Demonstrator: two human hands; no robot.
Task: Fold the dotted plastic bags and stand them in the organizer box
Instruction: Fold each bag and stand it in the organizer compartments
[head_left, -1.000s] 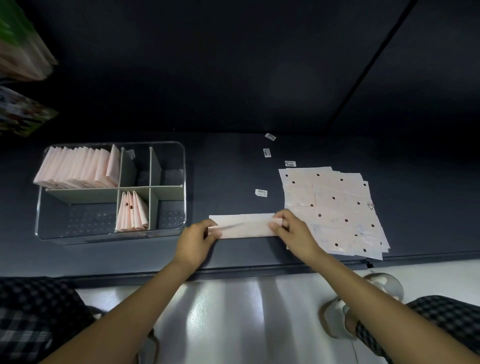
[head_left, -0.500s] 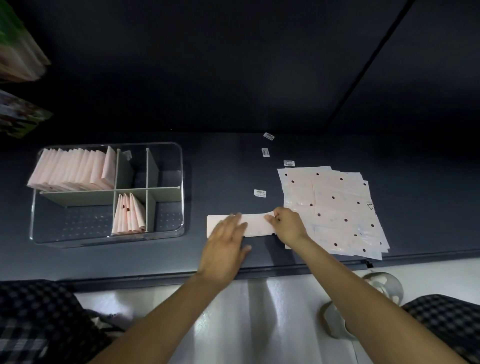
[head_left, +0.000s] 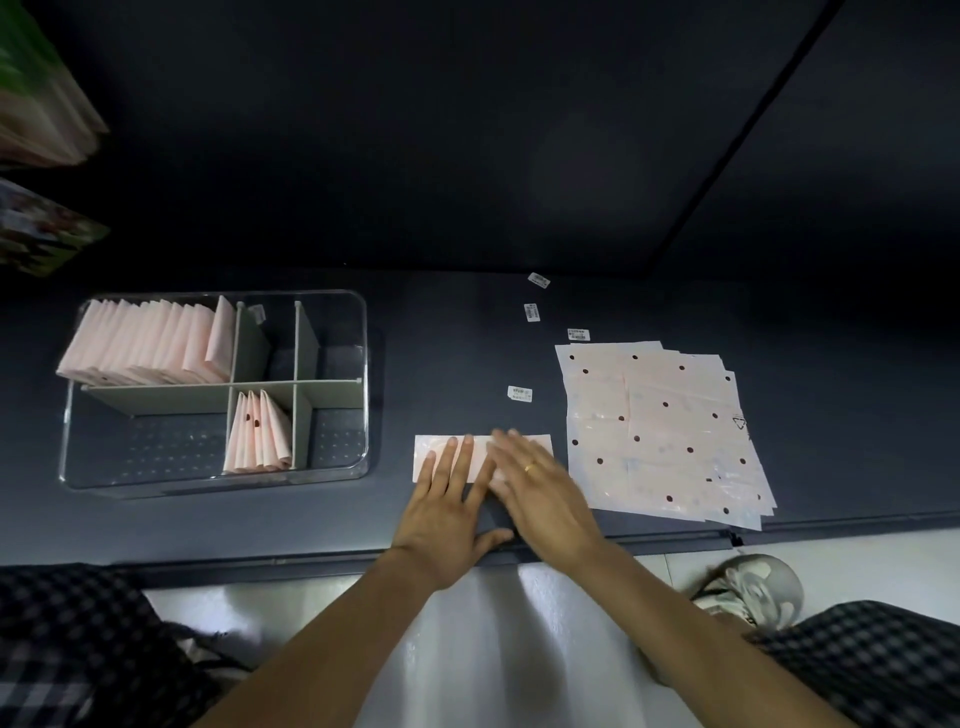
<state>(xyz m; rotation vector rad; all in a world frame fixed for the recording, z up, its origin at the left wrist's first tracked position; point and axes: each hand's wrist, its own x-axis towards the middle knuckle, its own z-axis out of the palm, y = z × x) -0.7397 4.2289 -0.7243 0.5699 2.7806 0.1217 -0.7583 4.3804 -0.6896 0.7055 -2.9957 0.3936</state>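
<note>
A pink bag folded into a long narrow strip (head_left: 431, 451) lies on the dark table near its front edge. My left hand (head_left: 448, 506) lies flat on the strip's left half, fingers straight. My right hand (head_left: 540, 491), with a ring on one finger, presses flat on the strip's right half. A stack of unfolded dotted bags (head_left: 660, 431) lies just to the right. At the left stands the clear organizer box (head_left: 363, 332), with several folded bags upright in its back-left compartment (head_left: 150, 340) and a few more in a front middle compartment (head_left: 260, 434).
Several small white barcode labels (head_left: 519, 393) are scattered on the table behind the strip. Magazines or packets (head_left: 41, 156) stick out at the far left. Below the table's front edge (head_left: 311, 561) are a white floor, my checkered trouser legs and a shoe (head_left: 753, 582).
Both hands went from pinching the strip's ends to lying flat on it. The right hand opened and moved left onto the strip's right half.
</note>
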